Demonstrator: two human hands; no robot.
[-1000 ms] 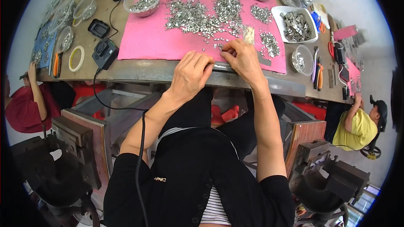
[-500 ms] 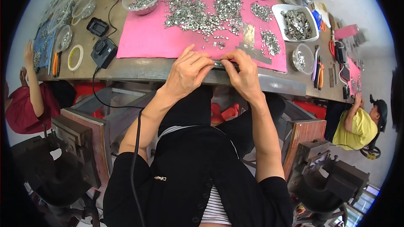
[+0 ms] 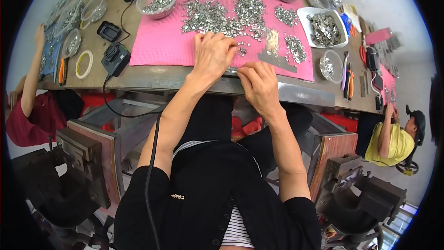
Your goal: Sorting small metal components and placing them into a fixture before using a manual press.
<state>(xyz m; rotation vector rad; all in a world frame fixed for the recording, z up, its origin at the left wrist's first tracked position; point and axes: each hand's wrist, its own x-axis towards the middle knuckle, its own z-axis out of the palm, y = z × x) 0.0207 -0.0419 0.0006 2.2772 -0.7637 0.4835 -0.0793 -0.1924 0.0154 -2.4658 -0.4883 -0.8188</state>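
Observation:
On the pink mat (image 3: 162, 48), small loose silvery metal pieces (image 3: 242, 51) lie scattered in front of a larger pile of them (image 3: 206, 16). My left hand (image 3: 212, 56) is over the mat at the near edge of these pieces, its fingers bent and drawn together; what they pinch, if anything, is hidden. At the table's front edge my right hand (image 3: 261, 85) has thumb and fingers pressed together beside a narrow dark metal strip (image 3: 231, 70). Anything in that pinch is too small to make out. Flat grey metal strips (image 3: 277, 62) lie just beyond this hand, near thin pale-gold strips (image 3: 272, 40).
Clear plastic tubs (image 3: 157, 1) and a white tray (image 3: 326, 28) hold more metal pieces. A black charger-like device (image 3: 115, 59) with a cable and a tape roll (image 3: 83, 64) sit left; orange-handled pliers (image 3: 350, 84) lie right. Co-workers (image 3: 391, 134) sit at both sides.
My left hand has left the strip at the table edge and moved forward over the mat to the loose pieces. My right hand has shifted slightly left and nearer, staying at the edge.

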